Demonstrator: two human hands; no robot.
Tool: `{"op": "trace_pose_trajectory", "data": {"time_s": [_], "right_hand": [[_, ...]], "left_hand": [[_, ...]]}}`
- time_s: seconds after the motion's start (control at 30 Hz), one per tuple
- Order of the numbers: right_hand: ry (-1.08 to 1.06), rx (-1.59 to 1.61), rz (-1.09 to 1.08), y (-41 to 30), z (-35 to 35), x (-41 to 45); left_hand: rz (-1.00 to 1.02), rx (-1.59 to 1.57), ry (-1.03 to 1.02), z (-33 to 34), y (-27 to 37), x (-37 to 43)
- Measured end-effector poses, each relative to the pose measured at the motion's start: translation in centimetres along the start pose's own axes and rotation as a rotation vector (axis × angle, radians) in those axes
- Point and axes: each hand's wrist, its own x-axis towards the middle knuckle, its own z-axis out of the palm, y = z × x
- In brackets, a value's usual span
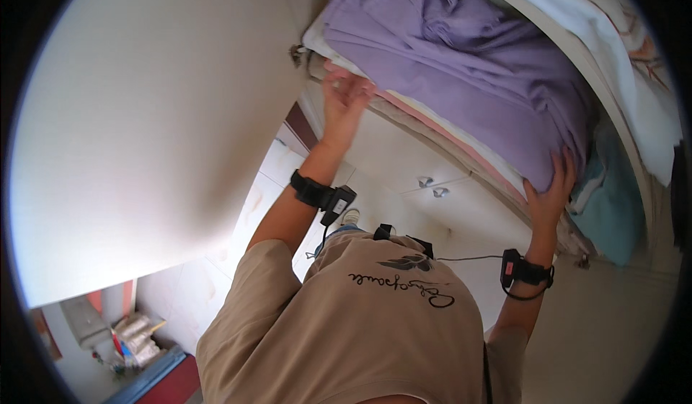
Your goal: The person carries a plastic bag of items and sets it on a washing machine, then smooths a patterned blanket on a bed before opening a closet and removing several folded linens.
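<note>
A rumpled purple cloth (432, 69) lies on top of a stack of folded bedding inside a cupboard compartment. Below it show a white layer (481, 144), a pink layer (432, 120) and a beige layer (451, 147) along the front edge. At the stack's left front edge is my left hand (346, 90), fingers curled and slightly blurred; whether it pinches a layer is unclear. My right hand (549, 190) grips the purple cloth's right front corner, thumb at the front and fingers spread over the side.
A large pale cupboard door (162, 123) stands swung out on the left. Teal fabric (611, 204) lies right of the stack. White patterned bedding (611, 63) fills the shelf above. Lower doors carry two metal knobs (432, 186). Assorted items (138, 342) sit at lower left.
</note>
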Motion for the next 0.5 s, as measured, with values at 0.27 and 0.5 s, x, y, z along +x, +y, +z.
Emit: {"op": "trace_pose_trajectory", "data": {"time_s": [0.27,0.5], "right_hand": [[-0.096,0.172,0.180,1.3,-1.6,-0.5],[-0.023,0.178,0.231,2.0,-1.0,-1.3]], "left_hand": [[-0.106,0.138,0.457,4.3,3.6,5.6],[-0.136,0.052,0.139,6.2,6.9,6.2]]}}
